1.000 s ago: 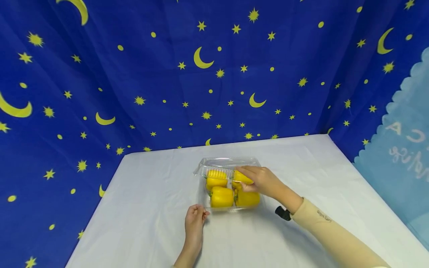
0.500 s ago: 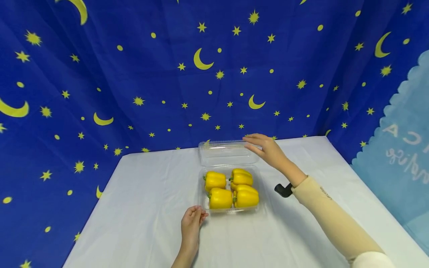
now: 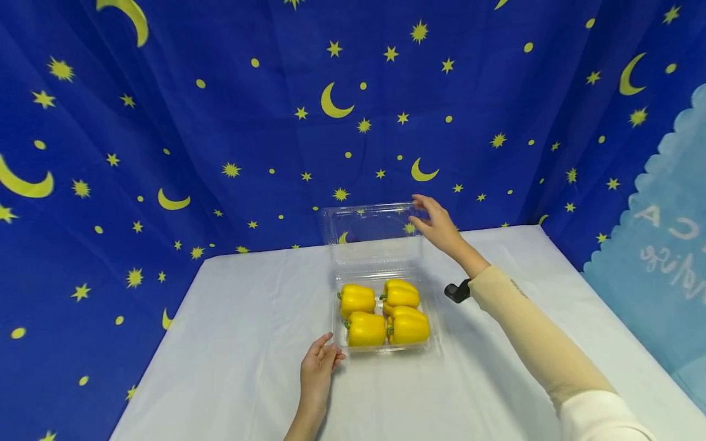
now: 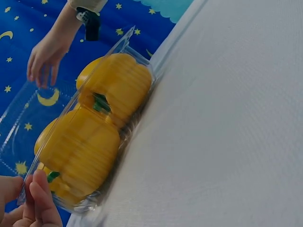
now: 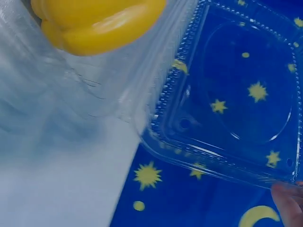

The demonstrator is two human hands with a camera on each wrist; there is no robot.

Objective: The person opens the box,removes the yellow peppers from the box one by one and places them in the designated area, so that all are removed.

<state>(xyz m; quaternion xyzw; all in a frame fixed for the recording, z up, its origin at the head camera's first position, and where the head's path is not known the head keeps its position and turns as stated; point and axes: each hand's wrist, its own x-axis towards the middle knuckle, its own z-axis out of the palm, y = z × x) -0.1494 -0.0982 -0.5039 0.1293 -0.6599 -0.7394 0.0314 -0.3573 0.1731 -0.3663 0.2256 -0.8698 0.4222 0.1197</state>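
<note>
Several yellow bell peppers (image 3: 366, 329) with green stems sit in the base of a clear plastic clamshell container (image 3: 336, 312). The container's hinged lid (image 3: 375, 229) stands raised at the far side. At the near left corner, my left hand (image 3: 318, 373) pinches the base's rim between thumb and fingers (image 4: 40, 198). My right hand (image 3: 437, 226) is at the lid's upper right corner, its fingers extended and thumb apart. One fingertip of it shows against the lid's corner in the right wrist view; the rest is out of that frame.
A white cloth covers the table (image 3: 248, 318). Behind it hangs a blue curtain (image 3: 276, 122) with yellow moons and stars. A light blue panel (image 3: 662, 245) with lettering is at the right. A black device (image 3: 458, 291) is by the right wrist.
The lid has swung up and back from over the peppers to a raised position. My right hand has moved up and away from me with it. The left hand stays at the near left corner.
</note>
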